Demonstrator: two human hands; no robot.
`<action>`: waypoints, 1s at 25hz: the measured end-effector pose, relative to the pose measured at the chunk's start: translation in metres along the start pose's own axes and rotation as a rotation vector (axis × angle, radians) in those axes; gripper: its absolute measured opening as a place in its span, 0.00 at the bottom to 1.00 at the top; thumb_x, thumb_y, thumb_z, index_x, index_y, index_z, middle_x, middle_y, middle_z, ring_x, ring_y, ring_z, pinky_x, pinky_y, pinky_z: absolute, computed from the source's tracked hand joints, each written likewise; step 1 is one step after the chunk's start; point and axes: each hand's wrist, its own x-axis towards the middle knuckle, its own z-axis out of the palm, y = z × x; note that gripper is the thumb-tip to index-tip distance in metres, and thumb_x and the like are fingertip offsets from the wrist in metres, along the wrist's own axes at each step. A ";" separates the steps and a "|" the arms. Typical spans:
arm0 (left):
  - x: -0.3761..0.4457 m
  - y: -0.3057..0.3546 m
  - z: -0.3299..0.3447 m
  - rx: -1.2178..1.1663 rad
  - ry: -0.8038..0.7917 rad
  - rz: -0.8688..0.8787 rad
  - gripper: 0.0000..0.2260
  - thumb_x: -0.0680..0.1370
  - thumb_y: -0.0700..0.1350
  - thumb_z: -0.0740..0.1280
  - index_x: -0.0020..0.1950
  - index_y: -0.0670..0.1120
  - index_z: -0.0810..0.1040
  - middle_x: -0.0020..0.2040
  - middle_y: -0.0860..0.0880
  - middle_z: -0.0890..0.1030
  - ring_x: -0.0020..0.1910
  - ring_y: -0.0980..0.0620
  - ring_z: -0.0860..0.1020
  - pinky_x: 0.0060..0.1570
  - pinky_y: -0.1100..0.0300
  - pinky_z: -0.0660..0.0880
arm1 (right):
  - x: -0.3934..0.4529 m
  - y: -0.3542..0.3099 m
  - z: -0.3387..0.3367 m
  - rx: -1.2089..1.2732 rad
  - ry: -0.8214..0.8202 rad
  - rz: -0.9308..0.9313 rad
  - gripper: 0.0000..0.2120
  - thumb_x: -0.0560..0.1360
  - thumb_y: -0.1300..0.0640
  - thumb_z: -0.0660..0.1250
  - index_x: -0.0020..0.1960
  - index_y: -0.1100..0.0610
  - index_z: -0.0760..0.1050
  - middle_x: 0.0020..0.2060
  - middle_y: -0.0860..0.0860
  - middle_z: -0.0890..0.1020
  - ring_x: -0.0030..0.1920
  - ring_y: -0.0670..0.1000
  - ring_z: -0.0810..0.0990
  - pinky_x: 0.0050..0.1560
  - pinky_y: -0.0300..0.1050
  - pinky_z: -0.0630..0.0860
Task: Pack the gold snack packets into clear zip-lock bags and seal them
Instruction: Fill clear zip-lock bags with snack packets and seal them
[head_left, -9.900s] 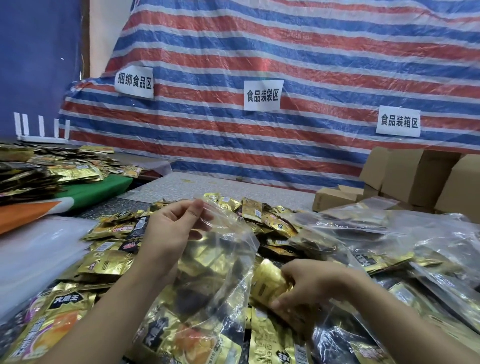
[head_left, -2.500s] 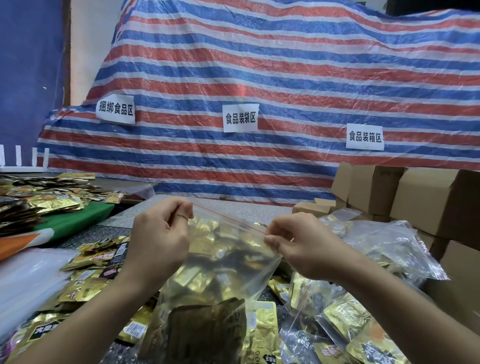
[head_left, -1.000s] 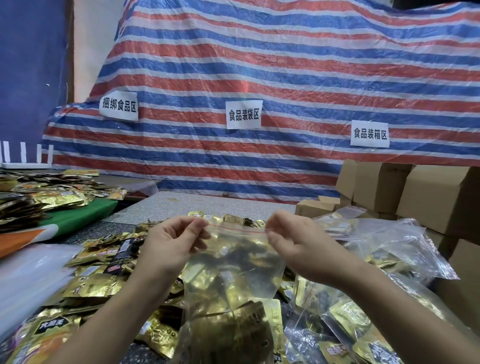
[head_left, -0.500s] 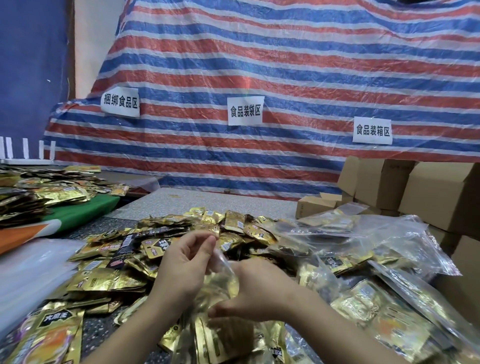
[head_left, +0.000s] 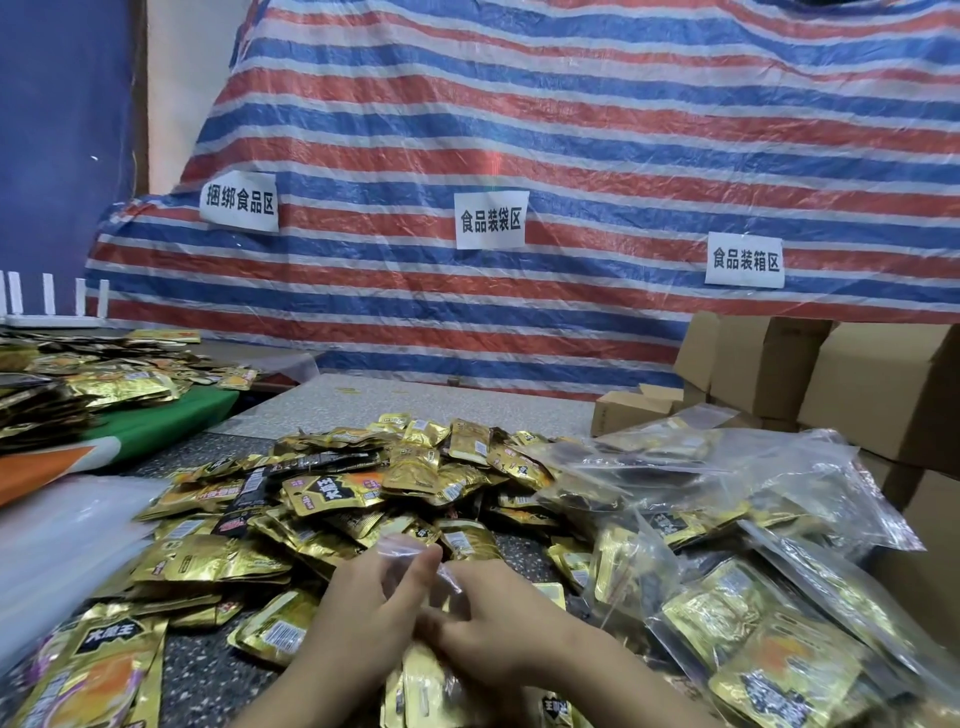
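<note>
A heap of loose gold snack packets covers the speckled table. Low in the middle, my left hand and my right hand meet over a clear zip-lock bag filled with gold packets. Both hands pinch the bag's top edge, which sticks up between the fingertips. The bag's body is mostly hidden under my hands. Filled clear bags lie piled at the right.
Cardboard boxes stand at the right edge. A stack of empty clear bags lies at the left. More gold packets sit on a green cloth at far left. A striped tarp with paper labels hangs behind.
The bag, held up and stretched between my hands a second ago, has come down onto the heap. My hands have closed together over its top.
</note>
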 end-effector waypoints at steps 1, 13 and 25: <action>-0.001 0.000 0.001 -0.013 0.027 0.001 0.18 0.71 0.64 0.60 0.40 0.52 0.81 0.36 0.58 0.85 0.35 0.62 0.82 0.36 0.72 0.72 | 0.000 -0.001 0.000 0.032 0.004 -0.006 0.17 0.78 0.42 0.61 0.49 0.56 0.76 0.40 0.53 0.80 0.39 0.54 0.75 0.41 0.52 0.74; -0.001 -0.010 0.000 -0.187 0.030 -0.072 0.16 0.74 0.63 0.61 0.44 0.54 0.83 0.41 0.46 0.85 0.39 0.49 0.83 0.44 0.53 0.77 | -0.005 -0.002 0.000 0.179 0.015 -0.056 0.13 0.81 0.59 0.59 0.40 0.49 0.73 0.35 0.48 0.76 0.36 0.49 0.72 0.40 0.50 0.73; 0.004 0.002 -0.007 -0.317 0.089 -0.211 0.23 0.72 0.63 0.57 0.52 0.47 0.79 0.46 0.49 0.85 0.43 0.49 0.85 0.46 0.52 0.77 | 0.018 0.021 -0.159 0.689 0.774 0.231 0.12 0.82 0.55 0.63 0.41 0.60 0.72 0.35 0.53 0.77 0.32 0.49 0.76 0.31 0.40 0.76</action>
